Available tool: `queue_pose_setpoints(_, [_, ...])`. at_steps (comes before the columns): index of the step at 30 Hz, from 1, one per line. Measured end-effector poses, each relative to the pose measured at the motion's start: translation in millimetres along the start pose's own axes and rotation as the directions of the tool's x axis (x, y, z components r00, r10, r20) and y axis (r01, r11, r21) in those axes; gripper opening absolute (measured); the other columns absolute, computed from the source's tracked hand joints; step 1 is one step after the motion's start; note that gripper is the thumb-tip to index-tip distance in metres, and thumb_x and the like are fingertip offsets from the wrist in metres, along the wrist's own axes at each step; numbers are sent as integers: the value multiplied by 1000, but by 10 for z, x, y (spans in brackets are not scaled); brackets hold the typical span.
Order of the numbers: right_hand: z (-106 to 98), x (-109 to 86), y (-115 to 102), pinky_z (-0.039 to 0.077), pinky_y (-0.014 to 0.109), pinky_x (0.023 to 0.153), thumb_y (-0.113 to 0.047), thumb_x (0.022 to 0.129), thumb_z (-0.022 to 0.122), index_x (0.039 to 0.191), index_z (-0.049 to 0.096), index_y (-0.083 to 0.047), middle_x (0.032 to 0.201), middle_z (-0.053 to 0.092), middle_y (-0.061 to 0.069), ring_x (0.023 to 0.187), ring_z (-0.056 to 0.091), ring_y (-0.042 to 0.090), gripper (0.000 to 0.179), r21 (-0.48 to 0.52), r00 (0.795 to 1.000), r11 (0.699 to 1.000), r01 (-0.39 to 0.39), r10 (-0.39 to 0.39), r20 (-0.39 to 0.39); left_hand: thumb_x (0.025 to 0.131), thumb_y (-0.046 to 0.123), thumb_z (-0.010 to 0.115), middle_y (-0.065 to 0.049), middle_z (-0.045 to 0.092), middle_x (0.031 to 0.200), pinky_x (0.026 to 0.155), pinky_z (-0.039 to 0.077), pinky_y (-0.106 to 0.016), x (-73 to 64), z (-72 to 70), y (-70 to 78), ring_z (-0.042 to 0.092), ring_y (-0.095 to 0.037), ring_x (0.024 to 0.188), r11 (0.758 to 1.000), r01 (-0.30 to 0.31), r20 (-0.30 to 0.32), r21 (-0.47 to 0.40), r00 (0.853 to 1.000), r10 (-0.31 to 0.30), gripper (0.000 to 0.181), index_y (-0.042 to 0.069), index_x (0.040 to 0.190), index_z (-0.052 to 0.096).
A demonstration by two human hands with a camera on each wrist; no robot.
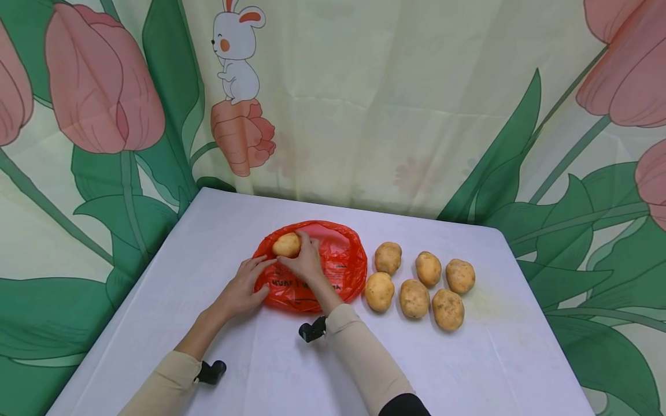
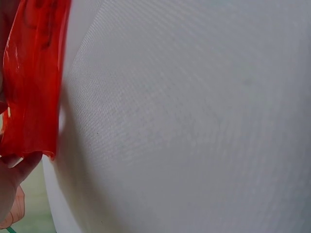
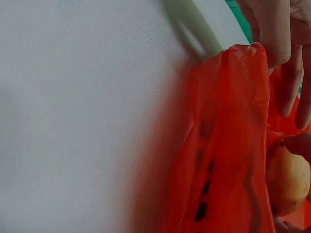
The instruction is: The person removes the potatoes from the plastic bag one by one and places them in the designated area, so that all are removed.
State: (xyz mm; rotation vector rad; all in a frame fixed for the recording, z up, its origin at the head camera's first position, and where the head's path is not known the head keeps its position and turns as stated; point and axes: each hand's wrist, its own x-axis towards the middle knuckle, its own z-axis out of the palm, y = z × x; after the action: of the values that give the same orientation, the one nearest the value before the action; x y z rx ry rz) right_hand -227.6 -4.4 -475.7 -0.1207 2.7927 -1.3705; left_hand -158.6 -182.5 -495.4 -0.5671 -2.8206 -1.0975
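A red plastic bag [image 1: 342, 254] with dark print lies spread on the table, its mouth facing up. My right hand [image 1: 306, 260] reaches over it and holds a potato [image 1: 285, 245] between thumb and fingers, inside the bag's left part. In the right wrist view that potato [image 3: 287, 179] shows behind the bag's red wall [image 3: 218, 145]. My left hand [image 1: 243, 289] pinches the bag's left rim, its thumb outside and fingers over the edge. The left wrist view catches only part of the bag [image 2: 34, 82] and some fingertips at its edge.
Several loose potatoes [image 1: 414, 299] sit in two rough rows just right of the bag. The white-covered table [image 1: 499, 358] ends at a back edge against a curtain [image 1: 364, 115] printed with tulips and a rabbit.
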Motion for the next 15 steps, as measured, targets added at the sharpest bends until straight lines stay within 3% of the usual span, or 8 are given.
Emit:
queue_pose_setpoints(7, [25,9,-26,49,48,101,-26,83,84,149,44,-16,138,44,17,115,57,33,78,30,1000,999,-18,18,-22,90,6,61,-23,41,153,108,40,-65,5,-7,19,33,-42,143,1000,17,13,-1,1000,-17,60,8,149,50])
queue_pose_setpoints(15, [60,35,3,50,48,101,-25,84,83,149,45,-18,137,45,17,115,58,32,76,-8,999,1000,-7,7,-33,89,5,60,-24,41,153,108,40,-65,6,-7,20,34,-42,142,1000,26,18,-5,1000,-26,60,8,148,50])
